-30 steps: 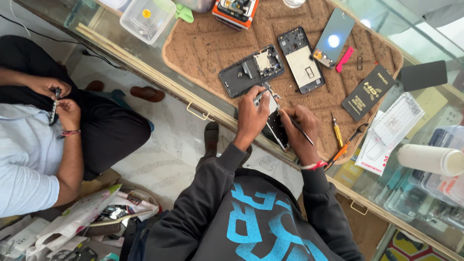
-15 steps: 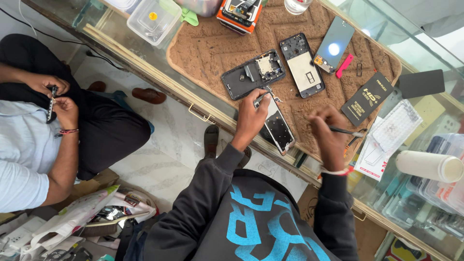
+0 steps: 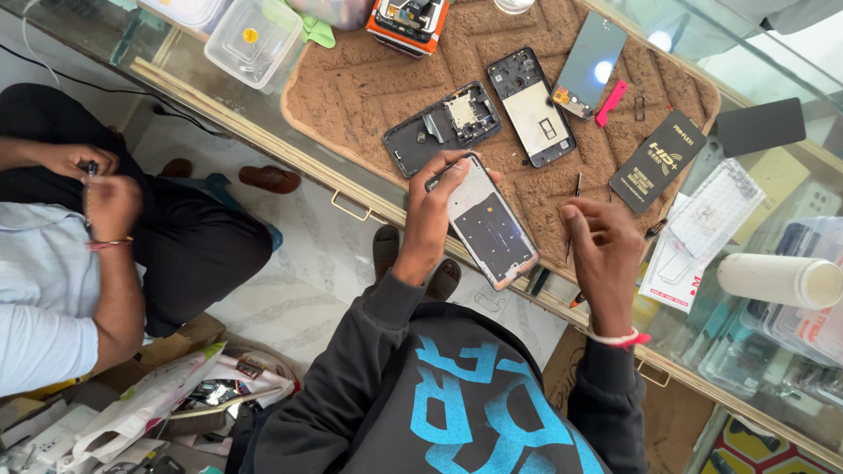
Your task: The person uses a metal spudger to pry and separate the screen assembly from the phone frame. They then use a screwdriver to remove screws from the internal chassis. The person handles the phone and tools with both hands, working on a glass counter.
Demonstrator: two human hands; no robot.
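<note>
Head view: I look down at two hands over a brown mat on a glass counter.
Nearest to me: a dark sleeve with blue print [image 3: 474, 404] fills the bottom of the picture.
Left hand [image 3: 435, 206]: it is closed around the top end of the open phone [image 3: 487, 224], with the fingers curled over the edge.
Open phone: it has no back cover and sits at the near edge of the brown mat [image 3: 369, 83]. Its long side runs from 11 o'clock to 5 o'clock.
Right hand [image 3: 601, 250]: its fingers are pinched on a thin tool [image 3: 572, 219]. The tool points up toward 12 o'clock.
Which way: the phone lies at 9 o'clock from my right hand, near but not touching. My left hand is the nearer one; it is already on the phone.
Farther out: a dark phone frame [image 3: 439, 127] lies at 12 o'clock from the left hand. Another open phone body [image 3: 531, 105] and a shiny screen [image 3: 590, 63] lie at about 1 o'clock.
Side things: a small black packet [image 3: 659, 162] sits at 1 o'clock from my right hand.
Other person: someone at 9 o'clock sits apart, with both hands on a small thing I cannot make out.
</note>
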